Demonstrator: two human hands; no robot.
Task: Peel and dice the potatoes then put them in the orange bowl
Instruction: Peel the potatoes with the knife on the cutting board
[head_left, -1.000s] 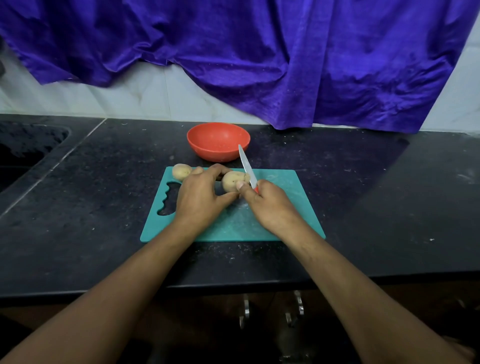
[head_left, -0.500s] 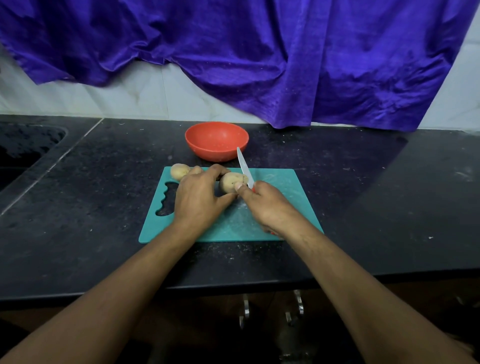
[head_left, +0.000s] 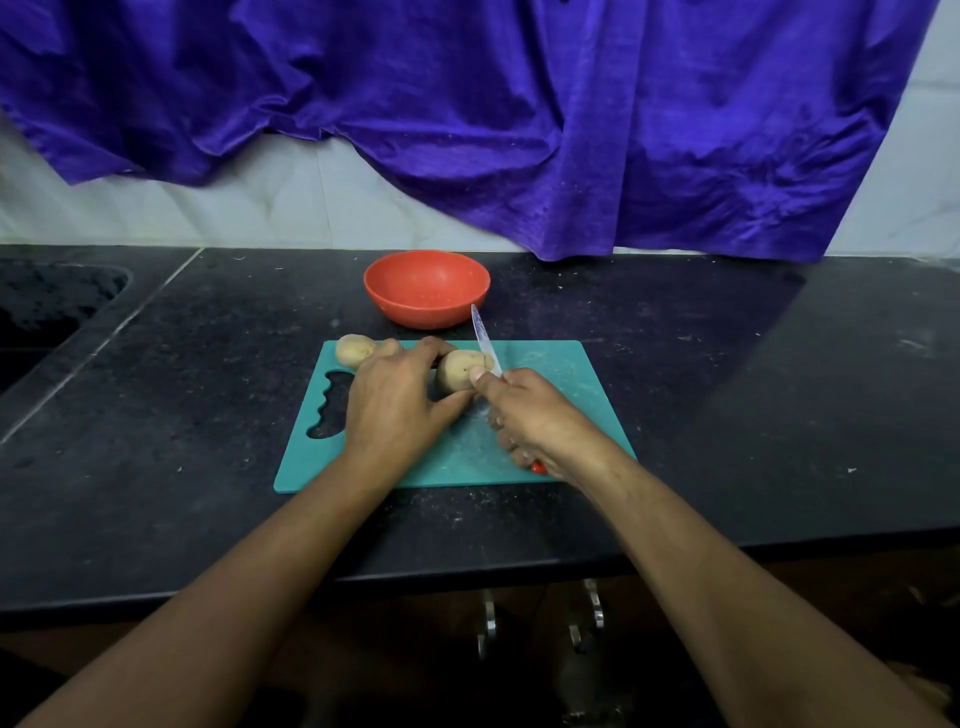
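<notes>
Potato (head_left: 457, 371) on the teal cutting board (head_left: 571, 374) is gripped by the left hand (head_left: 395, 410); the right hand (head_left: 535, 415) clasps a red-handled knife (head_left: 485, 340), blade against the potato's 3 o'clock side. Another potato (head_left: 354, 349) lies at the board's 11 o'clock corner; the orange bowl (head_left: 427, 288) stands on the counter (head_left: 727, 415) at 12 o'clock.

Right potato (head_left: 457, 371) and left potato (head_left: 353, 349), apparently unpeeled, lie before orange bowl (head_left: 427, 314).
</notes>
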